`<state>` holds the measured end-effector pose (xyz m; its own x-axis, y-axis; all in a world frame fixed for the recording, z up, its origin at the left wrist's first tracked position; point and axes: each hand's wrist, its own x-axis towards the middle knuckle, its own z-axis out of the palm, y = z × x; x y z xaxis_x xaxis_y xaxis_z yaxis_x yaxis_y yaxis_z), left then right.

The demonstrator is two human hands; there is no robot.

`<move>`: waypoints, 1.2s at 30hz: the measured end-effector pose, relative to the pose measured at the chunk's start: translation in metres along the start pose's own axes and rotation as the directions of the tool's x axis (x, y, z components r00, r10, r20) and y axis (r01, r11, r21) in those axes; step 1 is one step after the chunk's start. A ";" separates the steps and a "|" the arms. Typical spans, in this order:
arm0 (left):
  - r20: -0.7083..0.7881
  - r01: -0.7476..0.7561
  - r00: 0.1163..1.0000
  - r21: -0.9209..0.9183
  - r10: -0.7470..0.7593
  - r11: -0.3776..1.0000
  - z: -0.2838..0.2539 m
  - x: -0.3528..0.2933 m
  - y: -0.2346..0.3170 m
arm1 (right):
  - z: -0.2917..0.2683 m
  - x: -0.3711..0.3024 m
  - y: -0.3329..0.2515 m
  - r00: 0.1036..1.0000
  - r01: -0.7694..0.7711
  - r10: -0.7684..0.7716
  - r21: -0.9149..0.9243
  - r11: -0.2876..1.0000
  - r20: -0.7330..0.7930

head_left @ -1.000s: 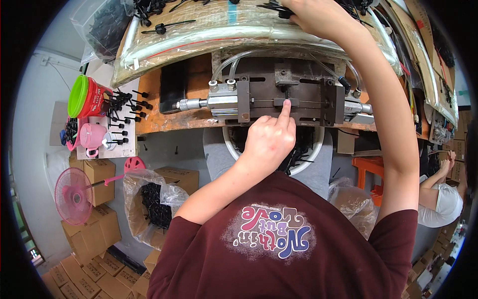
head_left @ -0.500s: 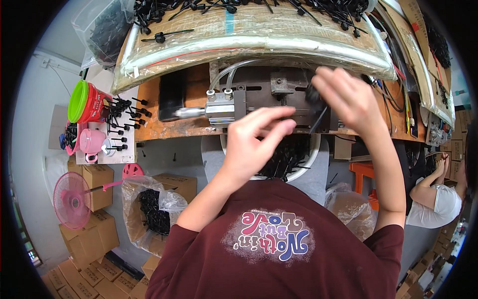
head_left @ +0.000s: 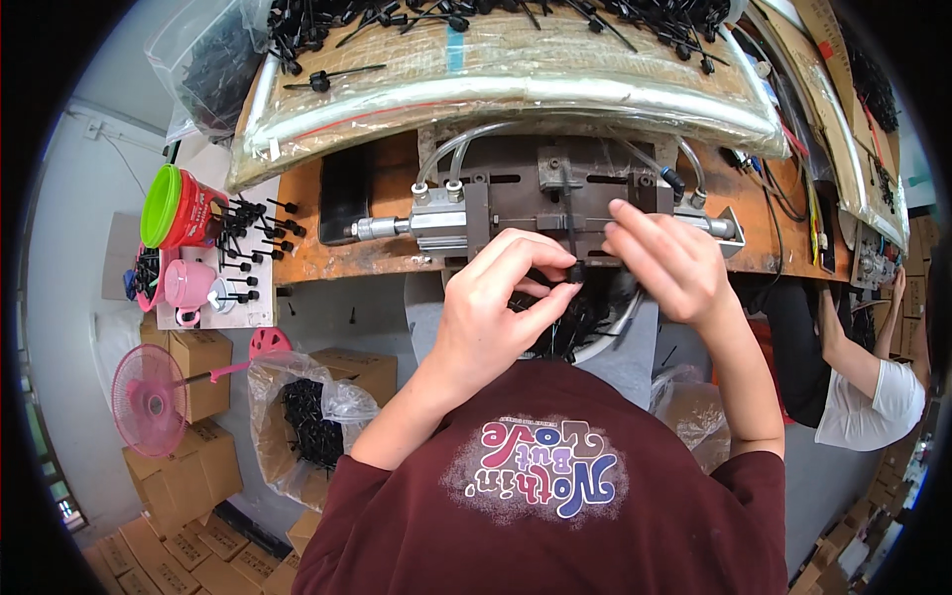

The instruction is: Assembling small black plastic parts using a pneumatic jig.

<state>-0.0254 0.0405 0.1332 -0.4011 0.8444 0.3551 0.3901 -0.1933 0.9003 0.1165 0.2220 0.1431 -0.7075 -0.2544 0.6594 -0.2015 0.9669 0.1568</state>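
Note:
My left hand (head_left: 491,297) pinches the black head of a thin-stemmed plastic part (head_left: 576,271) between thumb and forefinger. The part's stem points away from me over the middle of a dark metal fixture (head_left: 511,159). To its right, my right hand (head_left: 674,260) is held with fingers stretched out, and I see nothing in it. Silver air cylinders sit at both ends of the fixture, a left cylinder (head_left: 438,220) and a right cylinder (head_left: 714,226). Below my hands, a white-rimmed basin (head_left: 617,332) of black parts is partly hidden.
A raised cardboard-covered tray (head_left: 535,104) with scattered black parts spans the bench's far side. At left stand a red bucket (head_left: 201,213) and a pink cup (head_left: 188,285). A pink fan (head_left: 149,397) and a plastic-lined box (head_left: 268,397) are lower left. A co-worker (head_left: 868,402) sits at right.
My right hand has come down toward me, away from the fixture's right end. The black part, blurred at my right hand before, is now in my left fingers, which have closed.

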 end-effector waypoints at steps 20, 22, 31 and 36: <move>0.263 -0.337 0.942 0.717 0.211 0.611 0.025 -0.005 -0.041 | -0.003 -0.020 -0.037 0.814 -0.545 0.579 0.273 0.793 -0.058; 0.273 -0.318 0.947 0.721 0.169 0.616 0.026 -0.004 -0.041 | -0.007 -0.022 -0.041 0.609 -0.720 0.783 0.503 0.479 0.126; 0.195 -0.249 0.967 0.576 0.165 0.779 0.019 -0.004 -0.035 | -0.010 -0.020 -0.039 0.215 -0.567 0.728 0.690 -0.450 0.652; 0.126 -0.410 0.911 0.356 0.392 0.840 0.019 0.000 -0.012 | 0.000 -0.013 -0.053 0.209 -0.497 0.612 0.621 -0.605 0.763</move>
<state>-0.0143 0.0527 0.1180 -0.1079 0.7570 0.6444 0.7871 -0.3309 0.5206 0.1370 0.1740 0.1262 -0.7876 0.5219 -0.3275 0.0529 -0.4724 -0.8798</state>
